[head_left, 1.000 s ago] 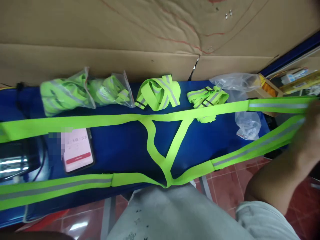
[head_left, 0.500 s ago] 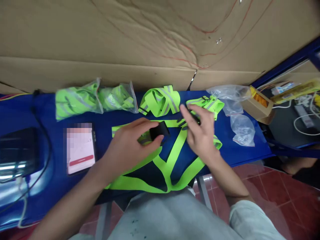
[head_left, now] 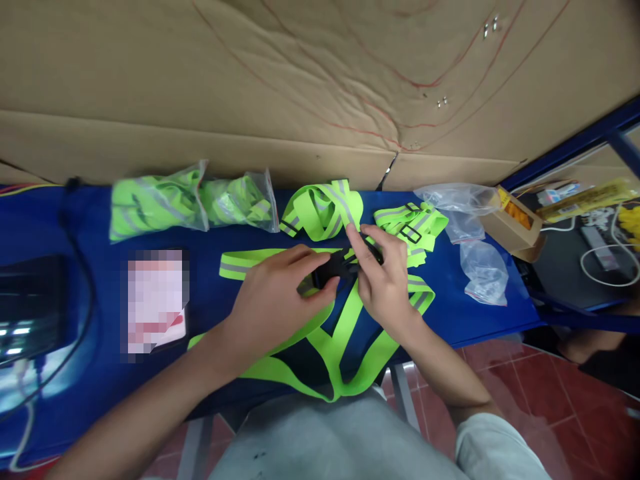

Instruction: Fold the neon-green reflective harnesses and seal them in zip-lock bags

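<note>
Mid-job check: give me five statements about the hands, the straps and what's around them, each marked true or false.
1. The left hand holds a black buckle. True.
2. The right hand is on the phone. False: it is at the buckle; the phone lies left of the left hand.
3. Two filled clear bags lie left of the bundled green straps. True.
4. The cardboard box is sealed. False: its opening shows orange contents.
5. Loose green strapping lies nearer the wearer than the bundled straps. True.
</note>
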`<action>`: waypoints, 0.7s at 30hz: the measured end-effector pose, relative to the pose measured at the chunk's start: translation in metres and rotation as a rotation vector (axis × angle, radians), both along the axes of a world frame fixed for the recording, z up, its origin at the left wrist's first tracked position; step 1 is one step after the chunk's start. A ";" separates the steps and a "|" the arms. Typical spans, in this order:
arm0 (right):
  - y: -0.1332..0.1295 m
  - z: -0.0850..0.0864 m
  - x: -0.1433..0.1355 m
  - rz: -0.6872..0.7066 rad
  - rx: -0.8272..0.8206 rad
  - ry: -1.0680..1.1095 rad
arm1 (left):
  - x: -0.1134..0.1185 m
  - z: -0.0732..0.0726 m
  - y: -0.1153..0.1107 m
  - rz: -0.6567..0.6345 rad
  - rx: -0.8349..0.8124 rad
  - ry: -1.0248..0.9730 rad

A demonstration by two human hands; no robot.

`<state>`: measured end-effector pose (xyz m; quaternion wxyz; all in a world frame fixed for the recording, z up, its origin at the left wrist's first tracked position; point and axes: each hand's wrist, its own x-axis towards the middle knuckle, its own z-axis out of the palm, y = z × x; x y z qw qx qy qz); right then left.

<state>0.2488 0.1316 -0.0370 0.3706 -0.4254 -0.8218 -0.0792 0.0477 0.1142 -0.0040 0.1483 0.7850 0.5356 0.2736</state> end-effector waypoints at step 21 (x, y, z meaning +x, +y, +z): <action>0.040 0.052 -0.003 -0.009 0.050 -0.078 | 0.001 0.045 0.028 0.103 0.107 0.059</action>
